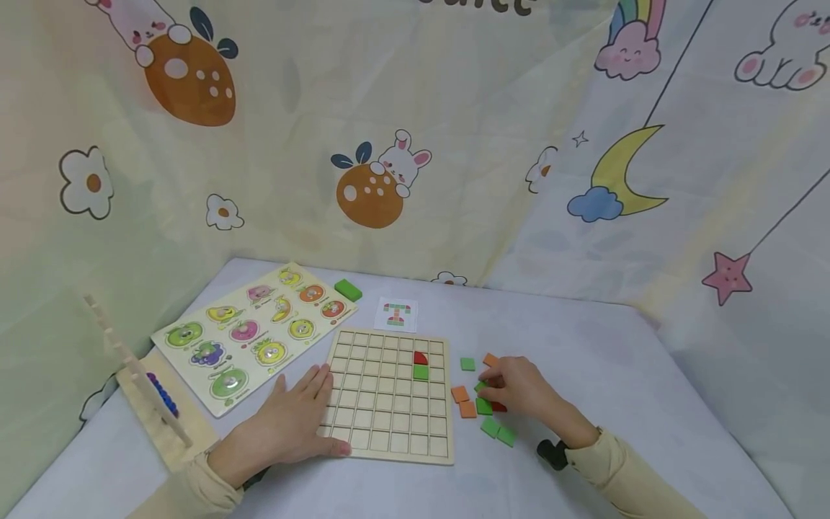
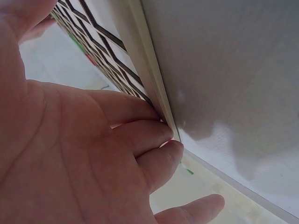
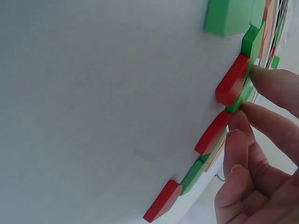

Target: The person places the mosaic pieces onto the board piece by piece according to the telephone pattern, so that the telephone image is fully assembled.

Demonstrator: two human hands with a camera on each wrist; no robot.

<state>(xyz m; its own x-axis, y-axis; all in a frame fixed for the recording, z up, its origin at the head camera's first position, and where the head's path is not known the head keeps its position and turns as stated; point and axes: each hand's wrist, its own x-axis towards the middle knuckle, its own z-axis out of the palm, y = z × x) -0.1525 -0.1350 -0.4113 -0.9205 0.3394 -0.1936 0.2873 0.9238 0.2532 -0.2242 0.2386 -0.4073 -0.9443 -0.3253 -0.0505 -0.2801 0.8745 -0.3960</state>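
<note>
A wooden grid board [image 1: 389, 418] lies in the middle of the table, holding a red quarter-round tile [image 1: 421, 358] with a green square tile [image 1: 421, 373] just below it. My left hand [image 1: 292, 422] rests along the board's left edge, fingers extended and thumb on the near left corner; in the left wrist view its fingertips touch the board's side. To the right of the board, my right hand [image 1: 521, 389] pinches a green square tile [image 3: 232, 108] between thumb and index finger. Around it lie loose green tiles [image 1: 490, 427], orange tiles [image 1: 467, 409] and red tiles [image 3: 215, 133].
Behind the board lies a small pattern card [image 1: 396, 315], with a green block [image 1: 348, 290] to its left. A fruit puzzle board [image 1: 259, 335] fills the left side. Nearer the left edge stands a wooden frame [image 1: 139, 378] with blue beads [image 1: 162, 394].
</note>
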